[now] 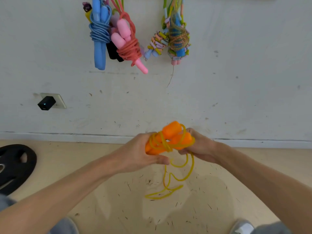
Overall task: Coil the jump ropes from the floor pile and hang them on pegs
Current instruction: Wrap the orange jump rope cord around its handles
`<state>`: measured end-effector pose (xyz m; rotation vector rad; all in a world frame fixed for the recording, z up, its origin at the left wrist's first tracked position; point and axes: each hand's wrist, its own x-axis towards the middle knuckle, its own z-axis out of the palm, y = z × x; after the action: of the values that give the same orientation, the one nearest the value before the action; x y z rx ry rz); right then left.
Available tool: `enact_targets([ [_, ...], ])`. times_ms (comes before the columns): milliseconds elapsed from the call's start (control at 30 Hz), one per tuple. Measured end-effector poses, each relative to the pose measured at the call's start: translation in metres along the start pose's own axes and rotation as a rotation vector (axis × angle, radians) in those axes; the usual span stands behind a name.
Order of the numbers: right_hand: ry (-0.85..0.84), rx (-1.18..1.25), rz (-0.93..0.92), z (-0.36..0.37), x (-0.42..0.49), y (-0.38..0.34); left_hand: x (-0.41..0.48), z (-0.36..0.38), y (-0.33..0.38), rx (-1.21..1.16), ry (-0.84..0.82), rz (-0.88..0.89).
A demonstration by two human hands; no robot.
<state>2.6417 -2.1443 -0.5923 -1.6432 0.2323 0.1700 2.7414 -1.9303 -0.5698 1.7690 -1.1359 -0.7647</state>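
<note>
An orange-handled jump rope (170,135) with a yellow cord is held in front of me, low before the wall. My left hand (140,154) grips the two orange handles from the left. My right hand (200,146) holds their right end and the cord. A few turns of cord wrap the handles; the rest of the yellow cord (168,183) hangs in loose loops down to the floor. Coiled ropes hang on the wall above: a blue one (99,34), a pink one (128,43) and a multicoloured beaded one (177,38). The pegs are out of view.
A black weight plate (15,166) lies on the floor at the left. A black plug adapter (47,103) sits in a wall socket. The beige floor (118,191) is strewn with small dark bits. My knees and a shoe show at the bottom edge.
</note>
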Motion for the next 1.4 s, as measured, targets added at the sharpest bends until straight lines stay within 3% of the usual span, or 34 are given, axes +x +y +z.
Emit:
enact_targets([
  [100,-0.047,-0.047,0.067,0.015,-0.003,0.012,0.007,-0.017,-0.007,-0.102,0.183,-0.152],
  [200,-0.052,-0.240,0.101,0.038,-0.007,0.009,0.014,-0.041,-0.023,0.298,0.401,-0.432],
  [267,-0.060,-0.538,0.042,0.056,-0.012,0.000,0.018,-0.043,-0.039,0.391,0.397,-0.478],
  [367,-0.050,-1.181,-0.174,0.072,-0.024,-0.016,0.020,-0.033,-0.056,0.538,0.334,-0.454],
  [433,-0.048,-1.365,-0.295,0.075,-0.027,-0.031,0.019,-0.028,-0.064,0.707,0.306,-0.387],
  [533,-0.003,-1.347,-0.441,0.065,-0.021,-0.059,0.014,-0.020,-0.066,0.855,0.194,-0.295],
  [733,0.147,-0.726,-0.359,0.014,0.007,-0.052,0.000,0.009,-0.039,0.852,-0.045,0.085],
  [867,0.079,-0.373,-0.253,-0.001,0.016,-0.009,-0.002,0.008,-0.016,0.715,0.048,0.146],
  [967,0.056,-0.214,-0.118,0.011,0.013,0.020,0.006,-0.005,-0.012,0.496,0.271,-0.047],
  [1033,0.025,-0.245,-0.050,0.026,0.010,0.029,0.018,-0.022,-0.021,0.448,0.450,-0.259],
  [1133,-0.048,-0.294,0.063,0.050,0.005,0.029,0.028,-0.044,-0.038,0.439,0.561,-0.396],
  [1200,-0.107,-0.541,0.063,0.060,-0.007,0.021,0.032,-0.052,-0.049,0.520,0.581,-0.437],
  [1300,-0.186,-1.210,-0.121,0.069,-0.027,0.000,0.028,-0.050,-0.061,0.749,0.542,-0.387],
  [1400,-0.110,-1.358,-0.359,0.081,-0.037,-0.038,0.022,-0.036,-0.065,0.959,0.456,-0.271],
])
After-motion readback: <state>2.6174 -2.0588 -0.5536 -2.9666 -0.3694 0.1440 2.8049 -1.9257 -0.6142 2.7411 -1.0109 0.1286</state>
